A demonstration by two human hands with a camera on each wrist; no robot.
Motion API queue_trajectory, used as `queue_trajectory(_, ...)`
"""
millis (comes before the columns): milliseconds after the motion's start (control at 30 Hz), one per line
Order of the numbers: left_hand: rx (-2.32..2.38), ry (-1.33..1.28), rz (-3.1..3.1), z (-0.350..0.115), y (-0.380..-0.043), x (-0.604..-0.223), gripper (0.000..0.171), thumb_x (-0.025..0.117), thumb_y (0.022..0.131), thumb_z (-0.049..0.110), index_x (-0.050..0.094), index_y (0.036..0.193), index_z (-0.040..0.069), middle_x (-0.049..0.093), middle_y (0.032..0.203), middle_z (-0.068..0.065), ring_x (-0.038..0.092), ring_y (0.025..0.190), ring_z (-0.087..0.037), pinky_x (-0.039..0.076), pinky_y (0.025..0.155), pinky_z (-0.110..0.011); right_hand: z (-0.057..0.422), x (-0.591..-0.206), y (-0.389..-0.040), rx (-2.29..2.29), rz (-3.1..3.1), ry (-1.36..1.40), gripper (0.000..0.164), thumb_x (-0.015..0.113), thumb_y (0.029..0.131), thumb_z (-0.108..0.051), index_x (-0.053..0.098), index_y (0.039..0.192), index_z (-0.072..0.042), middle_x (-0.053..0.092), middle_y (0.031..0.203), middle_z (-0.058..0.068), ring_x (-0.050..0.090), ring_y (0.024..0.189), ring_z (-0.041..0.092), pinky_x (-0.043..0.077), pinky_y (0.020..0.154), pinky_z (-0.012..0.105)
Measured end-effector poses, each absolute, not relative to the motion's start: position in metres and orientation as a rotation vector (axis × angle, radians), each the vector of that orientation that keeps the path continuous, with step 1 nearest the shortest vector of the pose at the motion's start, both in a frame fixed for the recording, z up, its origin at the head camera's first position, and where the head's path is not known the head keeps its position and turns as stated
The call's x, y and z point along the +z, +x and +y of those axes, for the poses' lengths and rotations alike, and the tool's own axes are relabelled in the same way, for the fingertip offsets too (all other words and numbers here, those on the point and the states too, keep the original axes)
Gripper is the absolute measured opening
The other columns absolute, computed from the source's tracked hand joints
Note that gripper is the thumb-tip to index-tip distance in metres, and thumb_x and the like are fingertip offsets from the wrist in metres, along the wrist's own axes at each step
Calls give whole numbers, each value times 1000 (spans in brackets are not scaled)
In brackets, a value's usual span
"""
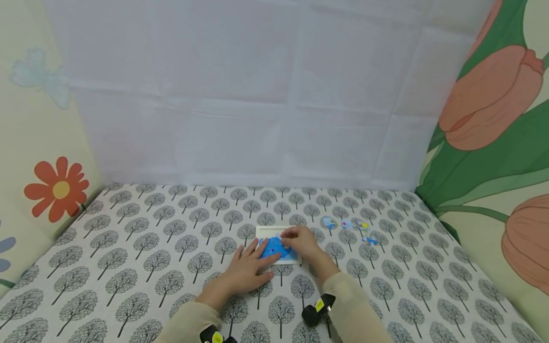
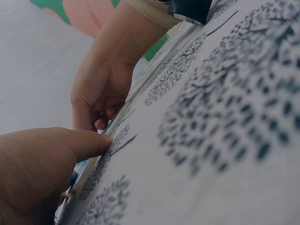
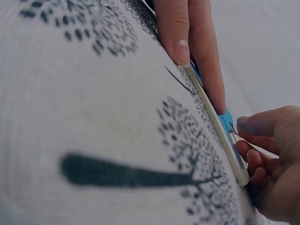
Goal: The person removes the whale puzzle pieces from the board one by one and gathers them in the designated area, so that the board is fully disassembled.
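A small white-framed jigsaw puzzle (image 1: 269,228) lies flat on the cloth, with a blue picture (image 1: 272,247) partly filling it. My left hand (image 1: 245,272) rests on its left side and lower edge, fingers spread and fairly straight. In the right wrist view, an index finger of that left hand (image 3: 199,51) reaches over the blue surface. At the right part of the frame, my right hand (image 1: 303,244) pinches a small puzzle piece (image 3: 233,129) between thumb and fingers, close to the picture. Those fingers largely hide the piece.
Several loose puzzle pieces (image 1: 345,225) lie on the cloth to the right, beyond the frame, with a blue one (image 1: 370,241) nearer. A tree-patterned cloth (image 1: 171,267) covers the table. A white sheet (image 1: 231,95) hangs behind, between walls with flower pictures.
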State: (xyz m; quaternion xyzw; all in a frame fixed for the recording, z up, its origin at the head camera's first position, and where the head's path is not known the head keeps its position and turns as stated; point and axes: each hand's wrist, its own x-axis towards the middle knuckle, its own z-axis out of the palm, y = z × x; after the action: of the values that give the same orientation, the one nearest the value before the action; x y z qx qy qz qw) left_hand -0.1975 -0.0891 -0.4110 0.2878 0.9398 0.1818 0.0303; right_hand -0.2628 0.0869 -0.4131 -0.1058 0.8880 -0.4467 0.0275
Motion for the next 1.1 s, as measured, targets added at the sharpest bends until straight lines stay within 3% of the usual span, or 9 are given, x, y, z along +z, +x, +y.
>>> queue_trajectory(333, 574, 879, 2888, -89, -198, -410, 46, 45, 88, 36, 40, 131, 21, 15, 141, -13, 5, 127, -34, 3, 95, -56, 85, -412, -264, -1375, 2756, -309, 9, 63, 77, -13, 65, 85, -8, 56, 74, -2, 50, 68, 13, 42, 62, 29)
queue_trajectory(1100, 576, 884, 2879, -90, -197, -411, 45, 44, 89, 36, 40, 131, 22, 14, 141, -13, 4, 127, -34, 4, 95, -57, 82, -411, -262, -1538, 2685, -263, 5, 61, 75, -4, 63, 80, -3, 59, 67, 0, 53, 60, 12, 43, 57, 25)
